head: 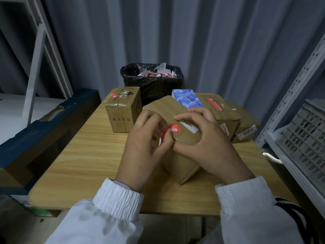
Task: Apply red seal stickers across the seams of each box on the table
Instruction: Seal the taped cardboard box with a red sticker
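Head view: the box is at the centre of the frame, on the table. A red seal sticker lies on its top, with the long axis running down-left over the edge toward the left hand, whose fingers pinch its free end. The right hand grips the box with curled fingers.

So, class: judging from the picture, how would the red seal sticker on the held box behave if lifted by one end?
Probably floppy: the red seal sticker bends over the box edge where the left hand holds it. Likely very light, being a thin strip. Its sticky side would probably cling to skin.
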